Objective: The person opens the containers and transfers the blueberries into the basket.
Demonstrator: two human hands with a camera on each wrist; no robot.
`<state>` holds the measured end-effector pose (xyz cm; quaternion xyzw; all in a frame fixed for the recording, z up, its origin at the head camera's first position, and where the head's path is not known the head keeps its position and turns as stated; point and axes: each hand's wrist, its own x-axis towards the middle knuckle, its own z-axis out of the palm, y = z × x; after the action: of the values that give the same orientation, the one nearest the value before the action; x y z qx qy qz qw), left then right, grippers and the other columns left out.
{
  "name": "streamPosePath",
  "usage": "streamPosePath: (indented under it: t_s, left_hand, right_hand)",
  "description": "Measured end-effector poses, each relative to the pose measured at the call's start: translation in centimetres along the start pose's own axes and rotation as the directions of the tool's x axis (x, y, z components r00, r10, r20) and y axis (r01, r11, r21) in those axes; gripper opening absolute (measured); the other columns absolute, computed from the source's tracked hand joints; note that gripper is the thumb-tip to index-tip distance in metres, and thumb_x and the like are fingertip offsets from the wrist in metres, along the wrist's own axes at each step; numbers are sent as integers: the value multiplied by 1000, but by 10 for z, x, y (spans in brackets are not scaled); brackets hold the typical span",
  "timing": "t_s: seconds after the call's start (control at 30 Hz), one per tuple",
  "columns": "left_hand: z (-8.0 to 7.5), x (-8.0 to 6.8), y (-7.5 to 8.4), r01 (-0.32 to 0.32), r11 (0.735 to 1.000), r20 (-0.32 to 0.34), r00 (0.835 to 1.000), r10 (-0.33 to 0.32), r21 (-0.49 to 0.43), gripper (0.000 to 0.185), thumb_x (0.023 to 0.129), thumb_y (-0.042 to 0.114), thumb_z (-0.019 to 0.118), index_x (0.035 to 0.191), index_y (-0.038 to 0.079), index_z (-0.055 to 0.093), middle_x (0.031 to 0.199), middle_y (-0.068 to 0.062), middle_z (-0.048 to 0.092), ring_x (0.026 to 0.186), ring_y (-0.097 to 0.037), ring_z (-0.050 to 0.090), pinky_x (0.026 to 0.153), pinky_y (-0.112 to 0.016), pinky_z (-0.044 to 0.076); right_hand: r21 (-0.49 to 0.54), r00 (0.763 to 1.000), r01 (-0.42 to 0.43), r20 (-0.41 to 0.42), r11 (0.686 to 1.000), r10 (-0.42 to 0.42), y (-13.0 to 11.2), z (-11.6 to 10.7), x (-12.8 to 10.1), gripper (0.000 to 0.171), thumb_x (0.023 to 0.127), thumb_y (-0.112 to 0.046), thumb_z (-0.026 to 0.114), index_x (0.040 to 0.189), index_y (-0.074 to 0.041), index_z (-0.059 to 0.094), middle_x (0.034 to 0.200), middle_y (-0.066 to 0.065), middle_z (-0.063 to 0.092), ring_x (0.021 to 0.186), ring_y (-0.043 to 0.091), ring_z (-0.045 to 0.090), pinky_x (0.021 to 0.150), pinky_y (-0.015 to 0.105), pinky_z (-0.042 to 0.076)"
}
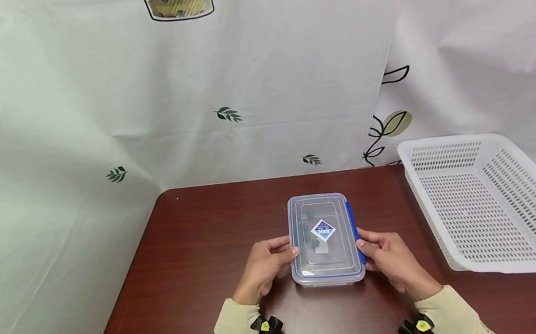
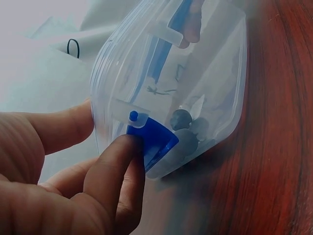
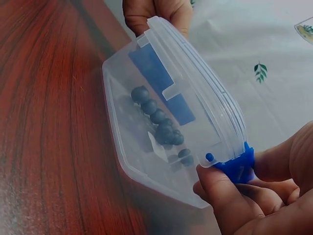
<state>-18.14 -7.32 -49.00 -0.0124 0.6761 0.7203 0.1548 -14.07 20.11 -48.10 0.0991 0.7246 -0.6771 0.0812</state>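
Head view: a clear lidded food container [image 1: 324, 239] sits mid-table [image 1: 191, 250], long axis running near to far. The left hand [image 1: 263, 268] and right hand [image 1: 392, 258] flank its long sides, fingertips touching. A white basket [image 1: 497, 199] lies right.

Left wrist: fingers pinch the blue latch [image 2: 151, 139].

Right wrist: fingers grip the other blue clip [image 3: 237, 164]; the dark round beads [image 3: 159, 122] inside look blurred.

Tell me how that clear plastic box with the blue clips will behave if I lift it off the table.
The clear plastic box looks rigid, so it should probably keep its shape. It likely feels light, holding only a few dark beads. Those beads may roll and rattle if it tilts. Its smooth walls could slip, so a grip at the blue clip seems safer.
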Motion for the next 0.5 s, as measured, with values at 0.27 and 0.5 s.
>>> streamPosePath:
  t_s: [0.27,0.5]
  left_hand:
    - [1,-2,1,-8,1000,-14,1000,8,-1,48,92,1,77,135,-13,64,117,-22,72,92,-13,71,83,-29,63]
    - [1,-4,-1,-12,1000,-20,1000,12,5,48,92,2,77,136,-12,64,118,-23,71,94,-15,72,83,-29,63]
  right_hand:
    - [-29,999,15,-30,999,-15,-2,1,0,46,107,-8,58,152,2,53,131,26,71,82,14,75,65,27,62]
    - [-4,1000,8,-7,1000,-8,3,-3,0,45,109,-5,52,153,6,49,141,29,63,100,15,75,78,30,64]
